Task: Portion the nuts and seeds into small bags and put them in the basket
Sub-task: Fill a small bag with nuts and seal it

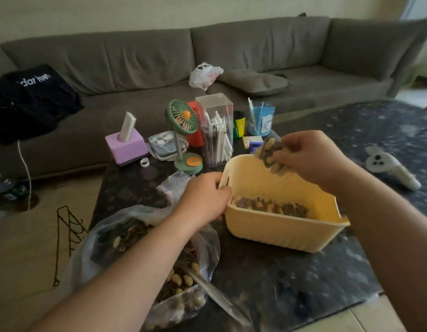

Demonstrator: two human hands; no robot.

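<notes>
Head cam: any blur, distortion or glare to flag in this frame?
Head view: right hand and the small bag it pinches over the yellow basket are motion-smeared; left hand, gripping the basket's rim, is sharper. Wide-angle bowing curves the sofa and stretches the forearms. Light is soft and dim, with pale sheen on the dark table.
</notes>
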